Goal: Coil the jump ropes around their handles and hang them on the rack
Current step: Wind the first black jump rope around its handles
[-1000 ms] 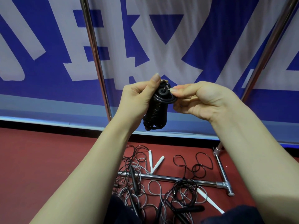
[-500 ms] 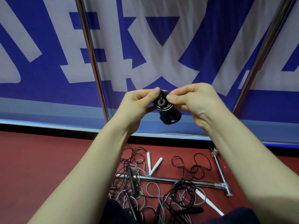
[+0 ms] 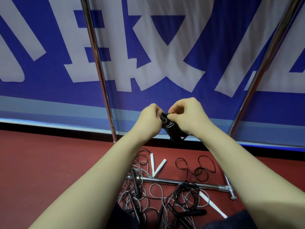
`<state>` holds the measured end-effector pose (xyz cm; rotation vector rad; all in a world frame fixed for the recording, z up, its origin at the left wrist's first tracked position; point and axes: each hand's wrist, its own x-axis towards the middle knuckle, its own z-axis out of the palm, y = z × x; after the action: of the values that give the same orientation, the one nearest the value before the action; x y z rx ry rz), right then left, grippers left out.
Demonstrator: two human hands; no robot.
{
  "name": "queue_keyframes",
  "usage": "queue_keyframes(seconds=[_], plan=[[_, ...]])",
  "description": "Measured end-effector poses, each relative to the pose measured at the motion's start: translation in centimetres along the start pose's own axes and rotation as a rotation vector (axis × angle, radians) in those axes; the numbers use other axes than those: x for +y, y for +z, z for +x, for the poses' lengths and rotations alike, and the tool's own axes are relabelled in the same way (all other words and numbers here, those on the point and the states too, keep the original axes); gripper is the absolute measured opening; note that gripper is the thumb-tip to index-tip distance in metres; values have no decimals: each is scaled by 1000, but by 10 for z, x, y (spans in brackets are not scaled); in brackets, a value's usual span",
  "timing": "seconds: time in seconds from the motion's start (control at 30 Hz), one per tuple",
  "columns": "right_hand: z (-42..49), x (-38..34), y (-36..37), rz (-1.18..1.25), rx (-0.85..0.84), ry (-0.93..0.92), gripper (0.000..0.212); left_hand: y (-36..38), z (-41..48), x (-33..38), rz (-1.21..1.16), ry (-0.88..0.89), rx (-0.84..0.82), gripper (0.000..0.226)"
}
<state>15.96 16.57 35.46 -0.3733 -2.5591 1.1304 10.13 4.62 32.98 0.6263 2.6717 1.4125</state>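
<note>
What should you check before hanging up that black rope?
1. Both hands holding: ok. Left hand and right hand grip the black rope.
2. Rope coiled: ok, it is a tight bundle.
3. Loose end tucked in: cannot tell, fingers hide it.
4. Hanging spot in sight: not ok, only the rack poles show.
5. Floor ropes sorted: not ok, they lie tangled.
</note>
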Motion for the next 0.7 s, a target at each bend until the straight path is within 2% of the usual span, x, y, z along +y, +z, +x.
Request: queue_keyframes(seconds=[0.17, 0.33, 0.4, 0.53, 0.6, 0.7], plan=[[-4, 3, 1, -63, -16, -67, 13, 4, -7, 4, 32, 24, 52, 17], [-6, 10, 4, -92, -33, -128, 9, 3, -6, 1, 127, 117, -14, 43], [-6, 14, 5, -114, -56, -117, 4, 5, -5, -4, 155, 132, -32, 44], [0, 23, 11, -221, -166, -50, 14, 13, -9, -5, 207, 115, -39, 43], [2, 29, 12, -139, -182, 4, 18, 15, -10, -7, 214, 118, -34, 43], [3, 37, 12, 121, -169, 82, 14, 14, -8, -11, 202, 141, -10, 44]])
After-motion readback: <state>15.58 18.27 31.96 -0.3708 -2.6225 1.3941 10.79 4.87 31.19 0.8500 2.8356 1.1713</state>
